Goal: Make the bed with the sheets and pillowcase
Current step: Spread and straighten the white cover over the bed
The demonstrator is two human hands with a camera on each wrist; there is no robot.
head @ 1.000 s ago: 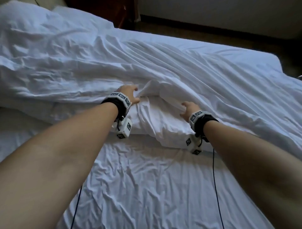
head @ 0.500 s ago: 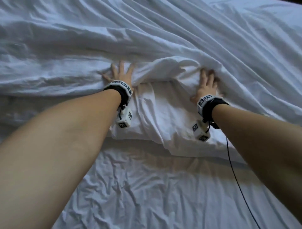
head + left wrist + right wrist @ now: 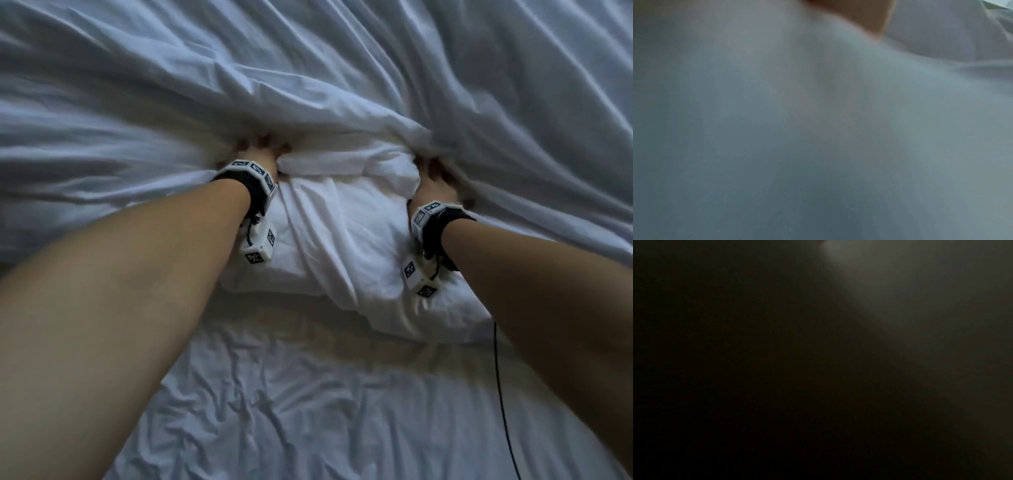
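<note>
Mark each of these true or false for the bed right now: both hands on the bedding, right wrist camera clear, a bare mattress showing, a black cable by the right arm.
1. Both hands are at the bunched white top sheet. True: left hand, right hand.
2. The right wrist view is sharp. False: it is almost wholly dark.
3. The near bed surface is bare mattress. False: a wrinkled white bottom sheet covers it.
4. A thin black cable hangs beside the right forearm. True.

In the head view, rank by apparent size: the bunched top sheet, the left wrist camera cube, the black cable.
1. top sheet, largest by far.
2. black cable, long but thin.
3. left wrist camera cube, smallest; ranks 2 and 3 are close.
</note>
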